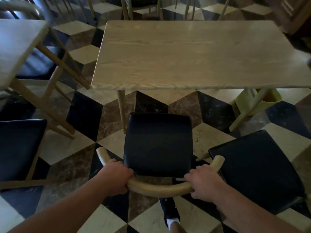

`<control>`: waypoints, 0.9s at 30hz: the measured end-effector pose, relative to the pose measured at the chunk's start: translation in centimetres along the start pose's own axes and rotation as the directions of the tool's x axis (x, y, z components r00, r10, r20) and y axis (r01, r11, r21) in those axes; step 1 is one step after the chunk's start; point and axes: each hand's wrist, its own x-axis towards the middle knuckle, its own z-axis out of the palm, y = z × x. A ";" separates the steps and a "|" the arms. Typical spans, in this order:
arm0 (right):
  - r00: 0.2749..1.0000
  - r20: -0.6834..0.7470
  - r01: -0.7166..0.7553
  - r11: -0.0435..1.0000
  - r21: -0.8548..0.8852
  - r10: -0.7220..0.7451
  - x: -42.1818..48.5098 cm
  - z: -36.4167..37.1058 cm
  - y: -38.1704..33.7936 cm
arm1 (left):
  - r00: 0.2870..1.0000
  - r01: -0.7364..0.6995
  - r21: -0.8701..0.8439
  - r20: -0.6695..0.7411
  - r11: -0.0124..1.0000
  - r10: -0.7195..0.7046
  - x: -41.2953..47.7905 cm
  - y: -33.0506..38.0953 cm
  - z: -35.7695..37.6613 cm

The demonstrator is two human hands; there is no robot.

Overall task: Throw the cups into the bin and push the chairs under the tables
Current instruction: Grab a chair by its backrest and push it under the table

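Note:
A wooden chair with a black padded seat (158, 143) stands in front of me, facing a light wooden table (193, 56). Its seat front sits just short of the table's near edge. My left hand (114, 177) grips the left side of the chair's curved wooden backrest (159, 189). My right hand (203, 184) grips the right side of the same rail. No cups are in view.
A second black-seated chair (257, 175) stands close on the right, another (18, 148) at the left. A second table (16, 47) is at the far left. A yellow bin (271, 98) sits under the table's right end. My foot (170, 214) is below the chair.

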 end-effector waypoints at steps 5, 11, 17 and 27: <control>1.000 0.001 0.009 1.000 0.004 -0.009 2.9 -2.7 3.0 | 1.000 0.002 -0.023 -0.010 1.000 -0.002 2.8 -2.3 -2.7; 0.999 0.023 0.023 1.000 0.001 -0.023 6.0 -6.1 6.2 | 0.999 0.014 -0.028 -0.031 1.000 -0.015 5.9 -5.0 -5.2; 0.999 0.008 0.037 0.999 0.003 -0.037 8.6 -8.5 8.8 | 0.998 0.031 -0.032 -0.045 0.999 -0.032 8.1 -6.6 -7.8; 0.999 -0.028 0.046 0.999 -0.004 -0.047 11.9 -11.0 12.4 | 0.998 0.053 -0.027 -0.044 0.998 -0.054 11.4 -8.8 -10.9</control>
